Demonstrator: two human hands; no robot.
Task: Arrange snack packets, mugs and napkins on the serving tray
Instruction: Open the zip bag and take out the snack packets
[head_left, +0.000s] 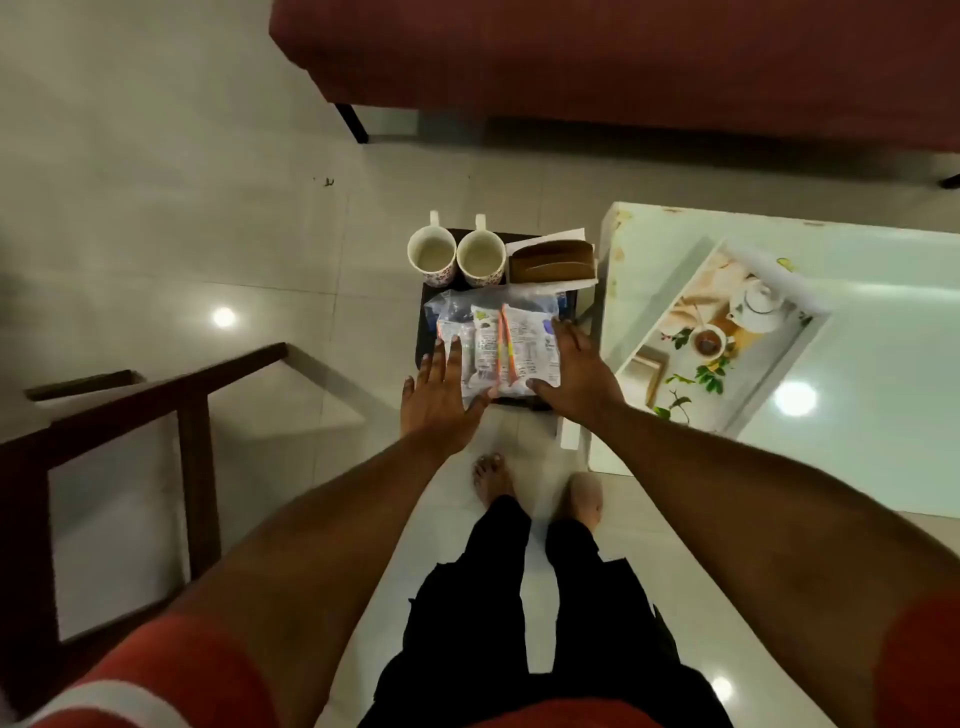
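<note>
From my remote seat I look straight down past both bare forearms to a small dark surface (421, 332) standing on the pale tiled floor (156, 208). The snack packets (498, 338), clear and white with orange strips, lie bunched side by side on its near half.

My left hand (441, 395) is open, fingers straight and spread. Its fingertips lie over the leftmost packet and its thumb is at the near edge of the bunch. My right hand (576, 374) is open too, flat against the right side of the packets with the fingers pointing away from me. Neither hand curls round anything.

Behind the packets, on the far half of the same surface, two white mugs stand upright and touching, the left mug (431, 257) and the right mug (481, 258), with their handles pointing away. Just right of them is a brown napkin holder (551, 262) with white napkins (540, 238) showing at its edges.

The serving tray (795, 288) sits apart on the glossy white table (883, 389) to the right, set at an angle. It has a white rim, and its floor looks printed with a teapot, a cup and leaves.

A dark wooden chair (192, 405) is to my left, a red couch (623, 67) runs across the top, and bare feet (493, 478) show below the hands
</note>
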